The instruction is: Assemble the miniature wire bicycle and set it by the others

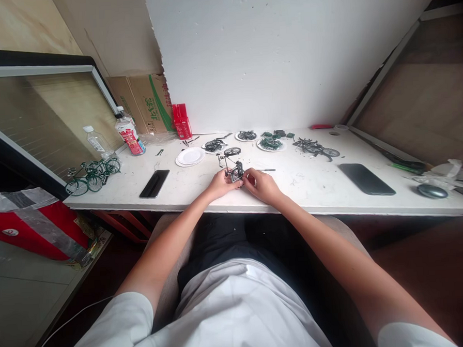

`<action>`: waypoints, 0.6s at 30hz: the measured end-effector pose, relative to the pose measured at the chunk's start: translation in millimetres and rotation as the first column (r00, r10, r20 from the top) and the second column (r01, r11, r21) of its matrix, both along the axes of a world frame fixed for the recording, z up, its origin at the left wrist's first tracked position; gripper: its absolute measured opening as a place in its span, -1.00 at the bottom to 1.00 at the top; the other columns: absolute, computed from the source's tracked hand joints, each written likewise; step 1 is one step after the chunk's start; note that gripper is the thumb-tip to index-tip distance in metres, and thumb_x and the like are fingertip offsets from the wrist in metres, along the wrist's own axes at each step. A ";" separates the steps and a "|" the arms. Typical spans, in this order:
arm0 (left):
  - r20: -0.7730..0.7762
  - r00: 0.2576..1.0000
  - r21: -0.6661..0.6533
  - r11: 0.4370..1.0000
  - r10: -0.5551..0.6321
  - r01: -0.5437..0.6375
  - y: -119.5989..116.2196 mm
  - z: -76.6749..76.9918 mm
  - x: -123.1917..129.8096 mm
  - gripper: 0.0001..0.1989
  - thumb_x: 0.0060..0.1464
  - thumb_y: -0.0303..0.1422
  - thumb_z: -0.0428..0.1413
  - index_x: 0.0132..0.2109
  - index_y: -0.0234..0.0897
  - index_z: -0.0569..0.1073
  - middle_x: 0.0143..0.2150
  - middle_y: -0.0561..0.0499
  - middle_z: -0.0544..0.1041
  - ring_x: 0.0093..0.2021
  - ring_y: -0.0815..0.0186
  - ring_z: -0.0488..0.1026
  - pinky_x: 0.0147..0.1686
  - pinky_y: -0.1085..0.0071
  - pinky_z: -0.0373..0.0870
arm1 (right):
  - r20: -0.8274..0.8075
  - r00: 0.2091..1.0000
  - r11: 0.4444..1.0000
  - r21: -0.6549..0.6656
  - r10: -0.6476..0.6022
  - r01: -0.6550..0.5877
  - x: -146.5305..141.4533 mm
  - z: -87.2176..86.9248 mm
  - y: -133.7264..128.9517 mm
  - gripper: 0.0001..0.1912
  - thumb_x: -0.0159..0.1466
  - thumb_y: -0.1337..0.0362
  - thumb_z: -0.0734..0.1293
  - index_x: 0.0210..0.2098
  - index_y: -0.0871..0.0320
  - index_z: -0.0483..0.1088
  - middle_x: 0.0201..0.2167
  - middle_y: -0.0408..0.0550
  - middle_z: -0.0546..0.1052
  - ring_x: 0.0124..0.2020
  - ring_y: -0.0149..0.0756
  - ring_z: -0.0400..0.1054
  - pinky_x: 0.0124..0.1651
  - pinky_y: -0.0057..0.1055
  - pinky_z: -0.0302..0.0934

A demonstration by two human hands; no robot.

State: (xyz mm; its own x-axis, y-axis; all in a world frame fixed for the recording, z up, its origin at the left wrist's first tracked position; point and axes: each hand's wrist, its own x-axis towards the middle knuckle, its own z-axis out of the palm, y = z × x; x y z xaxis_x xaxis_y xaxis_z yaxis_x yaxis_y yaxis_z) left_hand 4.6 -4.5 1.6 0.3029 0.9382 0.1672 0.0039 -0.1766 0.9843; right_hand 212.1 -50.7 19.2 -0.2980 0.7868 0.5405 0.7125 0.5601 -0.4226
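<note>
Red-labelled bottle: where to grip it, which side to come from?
I'd wrap the left hand, once off the small bicycle, around the middle of the red-labelled bottle, coming from its near right side. It stands upright with a rounded body; the clear bottle at its left and the cardboard box behind make those sides tighter.

1. on my feed, the bicycle frame (239, 168) sits at the clock's centre, between the left hand (221, 185) and right hand (264, 186), over the table (314, 192).
2. nine: i see a phone (154, 184); farther out, model bicycles (93, 173).
3. ten: stacked plates (191, 156); beyond, a bottle (131, 137) before a cardboard box (150, 102).
4. between one and two: a parts plate (271, 143).
5. three: a flat slab (366, 179).
</note>
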 end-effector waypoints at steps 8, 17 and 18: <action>0.008 1.000 0.001 1.000 -0.016 0.016 1.1 -1.5 -0.4 -0.38 -0.19 -0.33 0.55 -0.02 -0.28 0.45 -0.10 -0.12 0.67 -0.06 0.12 0.64 0.06 0.15 0.58 | -0.002 1.000 1.000 0.006 -0.002 0.002 0.1 -1.1 1.2 -0.86 0.41 0.21 0.29 -0.09 0.09 0.42 -0.37 -0.06 0.57 -0.42 -0.24 0.40 -0.32 -0.37 0.13; -0.013 0.998 0.037 0.997 -0.060 0.061 5.9 -6.9 -2.4 -0.38 -0.09 -0.18 0.51 0.01 -0.28 0.42 -0.04 -0.16 0.65 -0.06 0.14 0.65 -0.02 0.21 0.60 | -0.001 1.000 1.000 0.002 0.003 -0.003 -0.4 -0.3 0.6 -0.86 0.42 0.20 0.29 -0.09 0.09 0.42 -0.36 -0.06 0.58 -0.42 -0.23 0.41 -0.32 -0.37 0.14; -0.016 0.998 0.039 0.997 -0.061 0.062 6.1 -7.2 -2.6 -0.38 -0.09 -0.18 0.51 0.02 -0.28 0.42 -0.03 -0.17 0.65 -0.06 0.13 0.65 -0.02 0.20 0.60 | 0.001 1.000 1.000 0.002 0.003 -0.003 -0.5 -0.2 0.5 -0.86 0.42 0.20 0.29 -0.08 0.09 0.42 -0.37 -0.06 0.57 -0.42 -0.23 0.41 -0.32 -0.37 0.13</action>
State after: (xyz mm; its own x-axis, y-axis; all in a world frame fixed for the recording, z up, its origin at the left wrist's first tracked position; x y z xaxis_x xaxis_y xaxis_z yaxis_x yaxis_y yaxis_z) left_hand 1.9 1.6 -5.6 0.3627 0.9105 0.1986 0.0060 -0.2154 0.9765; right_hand 211.6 -50.2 19.0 -0.3006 0.7848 0.5419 0.7110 0.5631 -0.4211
